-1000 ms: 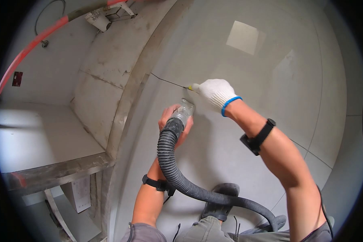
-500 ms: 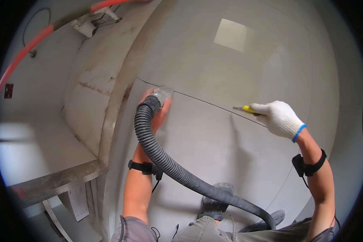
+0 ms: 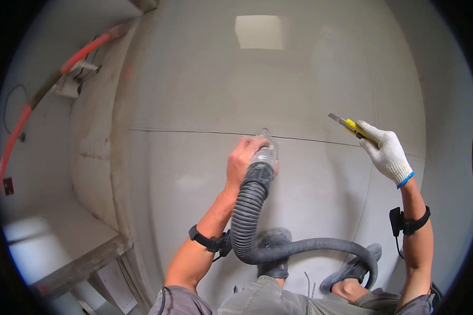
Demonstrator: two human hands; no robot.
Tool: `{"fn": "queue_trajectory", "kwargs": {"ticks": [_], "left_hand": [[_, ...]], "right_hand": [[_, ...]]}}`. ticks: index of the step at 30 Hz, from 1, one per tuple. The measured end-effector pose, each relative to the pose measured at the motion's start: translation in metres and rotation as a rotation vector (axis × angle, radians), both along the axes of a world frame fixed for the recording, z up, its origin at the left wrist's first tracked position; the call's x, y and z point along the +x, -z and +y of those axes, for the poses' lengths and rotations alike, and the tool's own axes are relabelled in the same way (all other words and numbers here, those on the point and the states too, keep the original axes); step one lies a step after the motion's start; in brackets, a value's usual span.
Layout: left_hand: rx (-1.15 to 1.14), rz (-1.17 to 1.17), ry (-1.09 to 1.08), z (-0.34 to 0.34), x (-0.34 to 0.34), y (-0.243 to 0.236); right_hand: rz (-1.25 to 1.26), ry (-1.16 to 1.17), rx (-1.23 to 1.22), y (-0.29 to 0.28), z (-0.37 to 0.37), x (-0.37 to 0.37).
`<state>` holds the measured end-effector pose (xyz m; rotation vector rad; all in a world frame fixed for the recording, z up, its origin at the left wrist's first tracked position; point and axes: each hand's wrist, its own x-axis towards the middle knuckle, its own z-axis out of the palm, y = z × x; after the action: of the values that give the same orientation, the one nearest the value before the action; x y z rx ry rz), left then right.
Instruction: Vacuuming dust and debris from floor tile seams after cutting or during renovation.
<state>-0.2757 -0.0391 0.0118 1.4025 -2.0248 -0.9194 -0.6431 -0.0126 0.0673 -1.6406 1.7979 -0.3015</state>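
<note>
My bare left hand (image 3: 246, 160) grips a clear nozzle (image 3: 265, 152) at the end of a grey corrugated hose (image 3: 244, 220). The nozzle's tip sits at the dark joint (image 3: 299, 138) between large grey floor tiles (image 3: 205, 79). My right hand (image 3: 386, 152), in a white knitted glove with a blue cuff, holds a yellow utility knife (image 3: 355, 126), its blade pointing up-left, above and to the right of the nozzle. The hose curves down over my grey shoe (image 3: 273, 236) toward the lower right.
At the left are a stained concrete edge (image 3: 92, 173), a lower recess (image 3: 47, 226) with a dusty ledge, a white pipe fitting (image 3: 68, 86) and a red hose (image 3: 16, 136) across the upper left. A grey wall (image 3: 444, 115) rises at the right.
The nozzle in my left hand has shifted along the joint to the right, relative to the tiles. My gloved hand has moved right with the knife, away from the joint's left end. The view has turned.
</note>
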Motion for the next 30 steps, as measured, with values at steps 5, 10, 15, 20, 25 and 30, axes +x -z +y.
{"fn": "queue_trajectory", "kwargs": {"ticks": [5, 10, 15, 20, 25, 30], "left_hand": [[-0.022, -0.036, 0.373, 0.007, -0.037, 0.02], [0.208, 0.006, 0.585, 0.004, -0.087, 0.008], [0.38, 0.064, 0.768, 0.074, -0.126, 0.011], [0.535, 0.074, 0.964, 0.124, -0.14, -0.04], [0.552, -0.01, 1.108, 0.153, -0.126, -0.061], [0.526, -0.044, 1.199, 0.169, -0.128, -0.071]], "right_hand": [[0.089, 0.015, 0.025, 0.001, 0.043, -0.039], [0.276, 0.088, 0.027, -0.019, 0.083, -0.082], [0.424, 0.072, 0.103, -0.064, 0.199, -0.125], [0.493, 0.072, 0.19, -0.164, 0.286, -0.135], [0.561, 0.148, 0.245, -0.242, 0.388, -0.124], [0.664, 0.266, 0.294, -0.277, 0.451, -0.121]]}}
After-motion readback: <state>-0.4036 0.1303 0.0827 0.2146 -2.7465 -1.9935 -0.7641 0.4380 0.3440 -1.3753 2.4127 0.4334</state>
